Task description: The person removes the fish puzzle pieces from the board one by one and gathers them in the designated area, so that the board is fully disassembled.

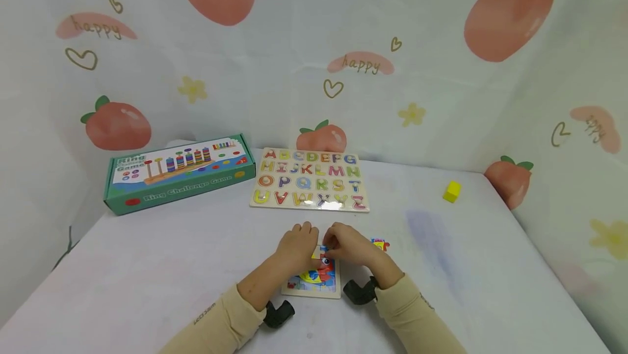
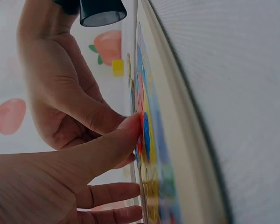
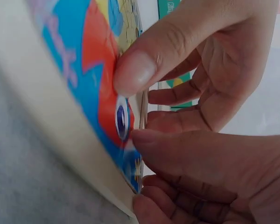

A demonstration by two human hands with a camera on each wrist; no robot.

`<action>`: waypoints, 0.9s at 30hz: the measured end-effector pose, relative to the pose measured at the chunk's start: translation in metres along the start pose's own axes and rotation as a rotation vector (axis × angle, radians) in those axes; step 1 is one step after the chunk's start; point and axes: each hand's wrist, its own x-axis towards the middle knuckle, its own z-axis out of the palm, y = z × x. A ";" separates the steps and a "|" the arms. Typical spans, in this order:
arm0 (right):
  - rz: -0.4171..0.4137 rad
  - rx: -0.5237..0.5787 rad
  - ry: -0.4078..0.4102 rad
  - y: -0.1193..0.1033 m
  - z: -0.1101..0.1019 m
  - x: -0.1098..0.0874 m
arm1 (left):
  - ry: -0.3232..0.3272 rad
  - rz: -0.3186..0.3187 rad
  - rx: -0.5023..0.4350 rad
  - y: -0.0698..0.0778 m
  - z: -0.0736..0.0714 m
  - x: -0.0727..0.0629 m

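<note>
My feed shows red, blue and yellow across the puzzle (image 1: 320, 287), edged in pale wood, with yellow and red on the loose piece (image 1: 380, 244). The sleeves (image 1: 225, 316) are beige. The box (image 1: 180, 175) is green, its print showing rainbow-striped rings. I see multicoloured letters (image 1: 306, 169) on the pale board (image 1: 313, 177), a plain yellow block (image 1: 452, 192), and a white backdrop (image 1: 275, 70) patterned with red-pink peaches, yellow flowers and gold hearts.

Colourful wood-framed jigsaw (image 1: 314, 280), lying flat, partly filled, loose piece (image 1: 379, 244) nearby

Glossy puzzle (image 3: 95, 51), matt wooden frame (image 3: 42, 93)
</note>
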 end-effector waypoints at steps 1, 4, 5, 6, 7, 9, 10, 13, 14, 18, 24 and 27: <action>0.005 0.004 0.001 0.000 0.000 0.000 | 0.000 -0.001 -0.004 0.000 0.000 0.000; 0.024 0.027 0.004 0.002 -0.001 0.000 | -0.006 -0.001 -0.004 0.000 0.000 0.000; 0.030 0.041 0.005 0.003 -0.001 0.000 | -0.009 0.000 -0.003 0.001 -0.001 -0.001; 0.035 0.062 0.003 0.004 -0.001 0.000 | -0.012 -0.002 -0.004 0.001 0.000 -0.001; 0.041 0.082 -0.002 0.004 -0.002 0.000 | -0.013 -0.003 -0.002 0.001 0.000 -0.001; 0.044 0.126 -0.020 0.006 -0.003 0.001 | -0.012 -0.005 0.006 0.002 -0.001 -0.002; 0.044 0.145 -0.028 0.007 -0.003 0.001 | -0.011 -0.006 0.009 0.002 -0.001 -0.002; 0.033 0.205 -0.044 0.011 -0.005 0.002 | -0.007 -0.008 0.014 0.002 -0.002 -0.002; 0.023 0.228 -0.045 0.014 -0.006 0.002 | -0.008 -0.009 0.014 0.002 -0.002 -0.002; 0.021 0.324 -0.047 0.022 -0.010 0.000 | -0.012 -0.006 0.010 0.003 -0.001 -0.002; 0.078 0.426 -0.054 0.032 -0.018 -0.004 | -0.019 -0.015 0.025 0.003 -0.001 -0.002; 0.094 0.463 -0.039 0.037 -0.023 -0.009 | -0.022 -0.027 0.034 0.004 -0.001 -0.002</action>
